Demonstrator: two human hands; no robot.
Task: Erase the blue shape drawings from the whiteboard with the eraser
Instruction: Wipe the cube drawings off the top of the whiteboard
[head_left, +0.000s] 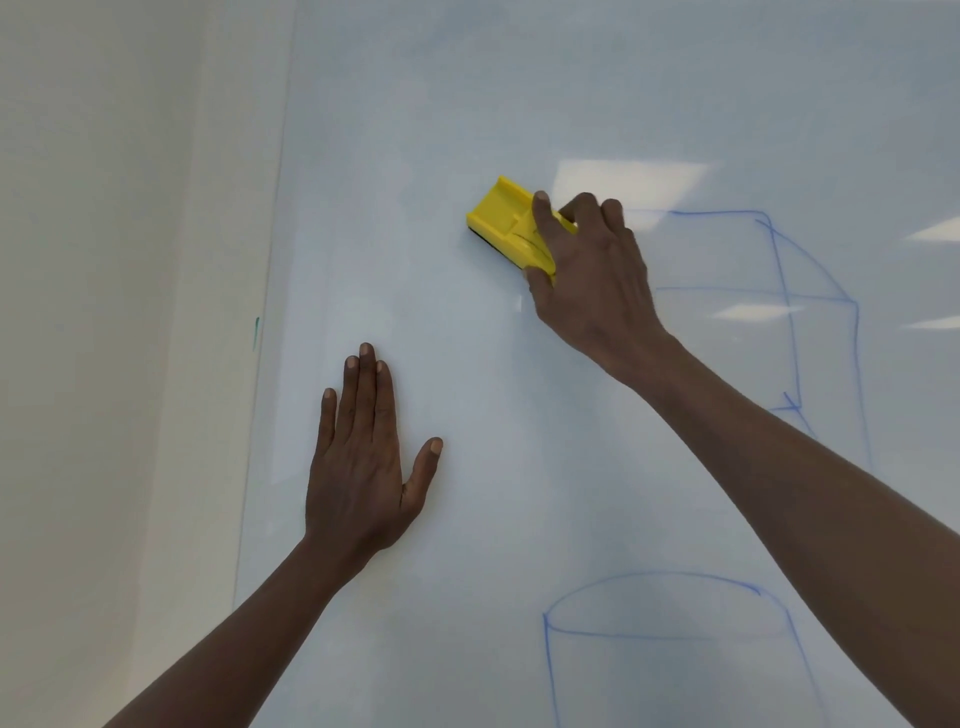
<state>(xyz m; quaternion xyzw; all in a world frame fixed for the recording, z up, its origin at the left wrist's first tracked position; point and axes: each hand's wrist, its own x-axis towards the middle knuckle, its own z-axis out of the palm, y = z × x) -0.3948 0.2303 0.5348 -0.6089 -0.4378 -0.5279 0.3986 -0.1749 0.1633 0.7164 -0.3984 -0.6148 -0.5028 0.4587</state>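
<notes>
A yellow eraser (511, 228) is gripped by the right hand (592, 275) and pressed against the whiteboard (467, 104), just left of a blue cube drawing (779, 312). The left hand (363, 457) is laid flat below-left of the eraser; a blue cylinder drawing (675, 634) is seen well below it.

The right hand (587, 270) covered the lower end of the yellow eraser (506, 226); its forearm hid part of the blue cube drawing (779, 301); the cylinder drawing (670, 634) ran off the frame's bottom edge

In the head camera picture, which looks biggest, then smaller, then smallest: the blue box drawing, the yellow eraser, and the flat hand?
1. Blue box drawing, biggest.
2. Left hand, flat on the whiteboard.
3. Yellow eraser, smallest, partly hidden under the right hand.
</notes>
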